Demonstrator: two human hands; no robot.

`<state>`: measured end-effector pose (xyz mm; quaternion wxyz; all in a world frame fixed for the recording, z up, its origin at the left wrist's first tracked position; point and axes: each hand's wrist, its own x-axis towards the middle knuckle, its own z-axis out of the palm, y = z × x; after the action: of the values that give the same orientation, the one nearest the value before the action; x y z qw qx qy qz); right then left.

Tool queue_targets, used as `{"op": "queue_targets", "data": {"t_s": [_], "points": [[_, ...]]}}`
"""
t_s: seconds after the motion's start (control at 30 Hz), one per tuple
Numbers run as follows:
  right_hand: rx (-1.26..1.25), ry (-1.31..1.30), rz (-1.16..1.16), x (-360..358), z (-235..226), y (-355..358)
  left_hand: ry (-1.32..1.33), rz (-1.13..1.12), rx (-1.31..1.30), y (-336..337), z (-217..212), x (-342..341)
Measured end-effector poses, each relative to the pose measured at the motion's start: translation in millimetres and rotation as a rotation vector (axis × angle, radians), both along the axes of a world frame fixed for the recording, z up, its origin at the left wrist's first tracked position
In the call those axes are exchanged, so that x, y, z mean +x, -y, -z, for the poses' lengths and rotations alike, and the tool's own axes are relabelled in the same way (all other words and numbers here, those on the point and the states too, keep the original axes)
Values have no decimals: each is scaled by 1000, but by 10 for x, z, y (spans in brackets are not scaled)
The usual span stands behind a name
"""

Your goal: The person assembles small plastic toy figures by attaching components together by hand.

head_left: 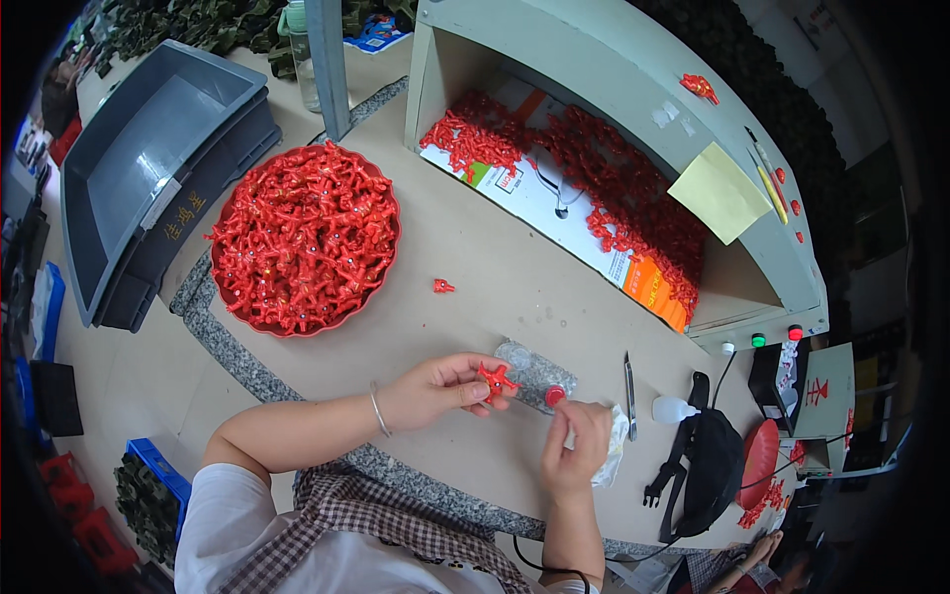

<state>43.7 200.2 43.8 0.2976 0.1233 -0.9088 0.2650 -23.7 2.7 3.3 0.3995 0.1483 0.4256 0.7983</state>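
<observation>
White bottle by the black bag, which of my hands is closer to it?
Right. Your right hand is to the bottle's left and nearer your body; your left hand is farther left, holding a small red figure.

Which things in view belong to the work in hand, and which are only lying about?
Apparently in use:
red figure in left hand
round red item near right hand
heaped red figures

Apparently lying about:
black waist bag
yellow note

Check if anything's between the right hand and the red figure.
A small round red item sits just off the right hand, at the grey slab's right end; contact unclear. Otherwise nothing visible blocks the gap to the red figure in the left hand.
</observation>
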Motion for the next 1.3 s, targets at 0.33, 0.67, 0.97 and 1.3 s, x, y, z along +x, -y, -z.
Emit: {"op": "queue_targets", "data": {"t_s": [0.33, 0.67, 0.97, 1.3], "points": [[-15, 548, 289, 463, 41, -517, 118, 19, 52, 12, -11, -17], [-142, 601, 252, 444, -43, -523, 144, 1, 91, -6, 19, -24], [-336, 125, 203, 21, 215, -200, 173, -58, 104, 34, 54, 2], [-329, 42, 321, 85, 224, -240, -1386, -758, -824, 748, -766, -378]]}}
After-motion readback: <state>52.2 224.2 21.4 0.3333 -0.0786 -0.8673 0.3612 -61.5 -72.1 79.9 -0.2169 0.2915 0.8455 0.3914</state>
